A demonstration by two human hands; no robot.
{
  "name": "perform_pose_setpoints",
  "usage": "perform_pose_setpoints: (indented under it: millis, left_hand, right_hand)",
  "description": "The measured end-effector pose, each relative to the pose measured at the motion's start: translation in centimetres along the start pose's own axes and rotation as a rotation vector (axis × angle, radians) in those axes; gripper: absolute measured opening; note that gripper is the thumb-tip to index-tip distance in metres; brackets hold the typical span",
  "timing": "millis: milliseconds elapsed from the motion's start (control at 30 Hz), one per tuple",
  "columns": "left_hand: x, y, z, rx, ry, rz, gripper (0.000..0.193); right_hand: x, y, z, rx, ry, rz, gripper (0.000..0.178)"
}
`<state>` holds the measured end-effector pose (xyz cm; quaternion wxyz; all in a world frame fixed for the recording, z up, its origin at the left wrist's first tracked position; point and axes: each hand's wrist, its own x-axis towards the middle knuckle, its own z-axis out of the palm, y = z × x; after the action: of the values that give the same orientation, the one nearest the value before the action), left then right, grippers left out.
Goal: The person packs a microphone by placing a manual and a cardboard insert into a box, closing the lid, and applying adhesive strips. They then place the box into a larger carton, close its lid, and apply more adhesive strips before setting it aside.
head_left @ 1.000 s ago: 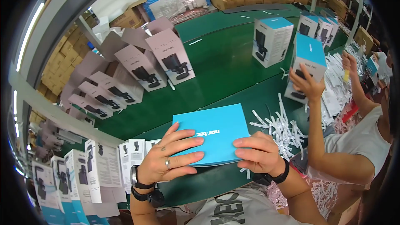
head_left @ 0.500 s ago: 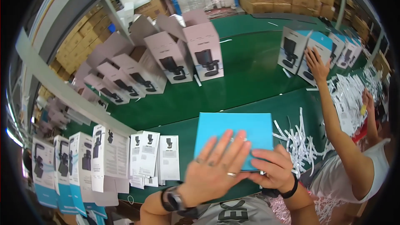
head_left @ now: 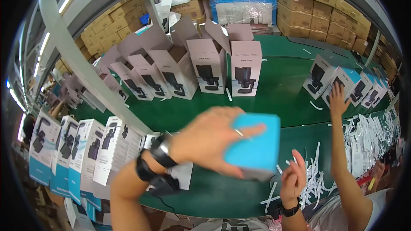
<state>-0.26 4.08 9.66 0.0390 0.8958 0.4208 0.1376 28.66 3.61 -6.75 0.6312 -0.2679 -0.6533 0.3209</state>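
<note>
My left hand point(head_left: 209, 139) grips a carton point(head_left: 259, 145) with a bright blue face, its thumb and fingers spread along opposite sides. The box is tilted and hangs over the near part of the green table, and motion blurs the hand a little. Just right of the carton, my right hand point(head_left: 293, 179) is raised with loosely bent fingers, apart from the box and with nothing visible in it. White paper strips point(head_left: 314, 182) lie beside that hand. White leaflets point(head_left: 184, 175) on the table are partly hidden behind my left forearm.
Open-flapped microphone cartons point(head_left: 246, 68) stand in a row across the green table point(head_left: 282, 85). Blue-and-white cartons point(head_left: 43, 149) line the left. At the right, another person's hand point(head_left: 338, 100) touches a blue-topped carton point(head_left: 349, 77). A grey post point(head_left: 85, 72) rises at left.
My left hand has gone from lying flat on the blue face to gripping the carton, now lifted and turned. My right hand has let go of it. The view has shifted.
</note>
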Motion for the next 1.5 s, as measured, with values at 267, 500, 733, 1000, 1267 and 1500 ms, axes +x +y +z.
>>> perform_pose_setpoints:
  millis: [267, 500, 733, 1000, 1267, 1500]
  left_hand:
    - [-6.3, -19.5, -2.3, 0.357, -0.024, -0.581, 0.109]
    - [-2.0, -22.4, 0.3, 0.432, 0.231, -0.585, 0.087]
    - [8.4, -23.5, -2.1, 0.887, 0.778, -0.206, 0.050]
    - [14.0, -21.3, -0.2, 0.571, 0.129, -0.433, 0.016]
    - [1.5, -1.9, 0.7, 0.247, 0.295, 0.174, 0.029]
    - [-3.6, 3.8, 4.7, 0.051, 0.535, 0.015, 0.046]
  right_hand:
    - [-2.4, 8.5, -0.2, 0.060, -0.128, 0.474, 0.026]
    - [-2.1, 6.6, 1.0, -0.090, -0.395, 0.391, 0.014]
    - [-2.4, 6.1, 0.0, -0.113, -0.448, 0.476, 0.009]
    - [-3.5, 7.4, -0.1, -0.138, -0.289, 0.376, 0.010]
    - [-1.0, 6.6, -3.5, -0.145, 0.154, 0.334, 0.043]
    - [-3.8, 6.2, -9.4, -0.230, -0.368, 0.633, 0.047]
